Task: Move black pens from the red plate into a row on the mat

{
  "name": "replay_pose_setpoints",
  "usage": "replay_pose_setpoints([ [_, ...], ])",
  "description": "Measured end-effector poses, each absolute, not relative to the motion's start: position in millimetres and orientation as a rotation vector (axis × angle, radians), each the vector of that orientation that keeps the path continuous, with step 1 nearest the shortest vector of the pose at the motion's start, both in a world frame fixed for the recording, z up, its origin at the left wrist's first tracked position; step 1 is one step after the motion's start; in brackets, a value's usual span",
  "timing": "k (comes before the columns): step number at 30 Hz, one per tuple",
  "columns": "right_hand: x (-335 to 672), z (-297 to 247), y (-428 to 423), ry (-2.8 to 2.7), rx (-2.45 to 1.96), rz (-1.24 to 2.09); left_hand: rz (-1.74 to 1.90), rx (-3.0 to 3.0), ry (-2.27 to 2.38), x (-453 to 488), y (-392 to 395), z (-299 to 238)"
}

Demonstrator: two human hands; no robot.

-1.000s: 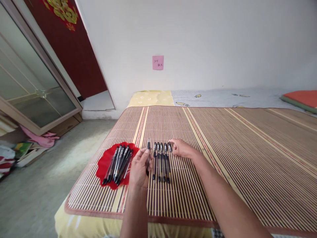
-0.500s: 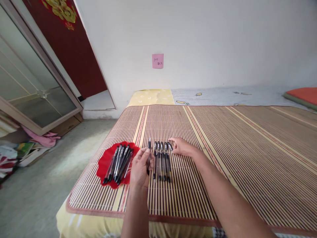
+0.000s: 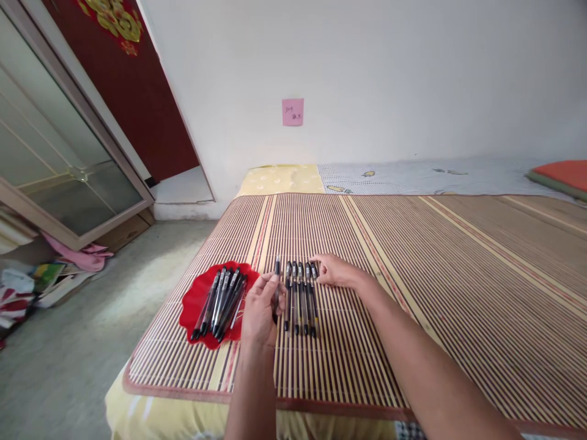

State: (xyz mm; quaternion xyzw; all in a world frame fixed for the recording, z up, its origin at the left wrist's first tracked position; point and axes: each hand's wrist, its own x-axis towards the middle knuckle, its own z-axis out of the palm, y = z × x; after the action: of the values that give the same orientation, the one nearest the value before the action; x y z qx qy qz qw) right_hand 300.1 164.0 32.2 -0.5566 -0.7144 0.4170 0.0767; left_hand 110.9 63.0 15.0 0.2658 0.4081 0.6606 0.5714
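My left hand (image 3: pixel 262 300) is closed around an uncapped gel pen (image 3: pixel 277 265), its tip pointing away from me. Right of it, several uncapped pens (image 3: pixel 302 308) lie side by side on the striped mat, with a row of black pen caps (image 3: pixel 295 270) just beyond their tips. At the right end of that row, my right hand (image 3: pixel 335 270) has its fingertips about the last pen cap (image 3: pixel 313 270), which rests on the mat. To the left, a red scalloped plate (image 3: pixel 190 304) bears a pile of capped black pens (image 3: pixel 220 302).
The bamboo mat (image 3: pixel 413 293) covers a bed against a white wall. A pink note (image 3: pixel 292 112) is stuck on the wall. An orange cushion (image 3: pixel 562 174) lies at the far right. Left of the bed are the floor (image 3: pixel 151 275) and a glass-panelled door (image 3: pixel 68 165).
The last pen cap at my right fingertips has turned from slanted to nearly straight, in line with the other caps. My left hand stays in place with its pen.
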Motion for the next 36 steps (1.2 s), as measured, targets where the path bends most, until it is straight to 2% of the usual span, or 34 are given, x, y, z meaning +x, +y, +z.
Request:
replay_pose_setpoints([
  [36, 312.5, 1.7, 176.6, -2.160, -1.561, 1.160, 1.498, 0.624, 0.961, 115.2, 65.1, 7.9],
])
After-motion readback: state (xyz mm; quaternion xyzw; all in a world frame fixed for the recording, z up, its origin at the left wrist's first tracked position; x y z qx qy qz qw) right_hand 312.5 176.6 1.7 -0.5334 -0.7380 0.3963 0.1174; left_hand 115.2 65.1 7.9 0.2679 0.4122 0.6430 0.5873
